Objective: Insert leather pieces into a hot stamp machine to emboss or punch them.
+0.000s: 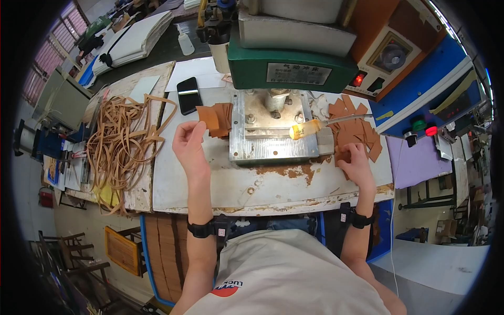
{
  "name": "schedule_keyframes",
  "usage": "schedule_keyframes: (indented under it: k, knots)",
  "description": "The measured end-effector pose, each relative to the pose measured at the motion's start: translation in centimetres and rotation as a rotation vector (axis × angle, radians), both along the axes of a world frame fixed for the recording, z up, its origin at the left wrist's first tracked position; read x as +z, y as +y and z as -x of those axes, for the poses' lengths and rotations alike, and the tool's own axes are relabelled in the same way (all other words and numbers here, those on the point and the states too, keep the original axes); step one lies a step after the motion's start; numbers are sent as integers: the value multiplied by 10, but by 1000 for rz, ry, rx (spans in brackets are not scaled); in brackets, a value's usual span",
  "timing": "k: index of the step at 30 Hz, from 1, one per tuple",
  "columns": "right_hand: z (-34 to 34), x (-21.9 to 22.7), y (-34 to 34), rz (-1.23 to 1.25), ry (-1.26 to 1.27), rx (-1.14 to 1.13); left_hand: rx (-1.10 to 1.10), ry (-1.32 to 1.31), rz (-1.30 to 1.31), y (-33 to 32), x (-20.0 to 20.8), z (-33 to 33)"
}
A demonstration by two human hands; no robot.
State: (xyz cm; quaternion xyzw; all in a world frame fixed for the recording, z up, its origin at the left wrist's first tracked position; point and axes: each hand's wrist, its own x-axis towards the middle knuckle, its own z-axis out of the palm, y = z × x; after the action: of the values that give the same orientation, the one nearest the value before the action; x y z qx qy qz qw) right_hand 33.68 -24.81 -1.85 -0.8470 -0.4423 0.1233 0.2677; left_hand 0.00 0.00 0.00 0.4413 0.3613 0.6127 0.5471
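Observation:
My left hand (pixel 190 144) is raised over the left side of the table, its fingers pinched on the edge of a tan leather piece (pixel 208 117). Just behind that piece sits a small stack of brown leather pieces (pixel 224 116), left of the press's metal base plate (pixel 273 150). On the other side of the plate, my right hand (pixel 358 167) has its fingers closed at a brown leather piece (pixel 341 156). That piece is partly covered by the fingers. A loose pile of brown leather pieces (pixel 348 122) spreads behind my right hand.
A green-fronted press head (pixel 252 68) overhangs the plate, and a yellow-wrapped lamp (pixel 304 129) reaches in from the right. Tangled tan leather strips (pixel 123 142) cover the table's left part. A black phone (pixel 189 95) lies behind my left hand. A control box (pixel 386 55) stands at right.

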Motion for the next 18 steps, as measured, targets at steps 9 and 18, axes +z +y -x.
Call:
schedule_keyframes:
  k: [9, 18]
  knots:
    - [-2, 11, 5, -306, 135, -145, -47, 253, 41, 13, -16, -8]
    - [23, 50, 34, -673, 493, -95, 62, 376, -42, -20, -16, 2]
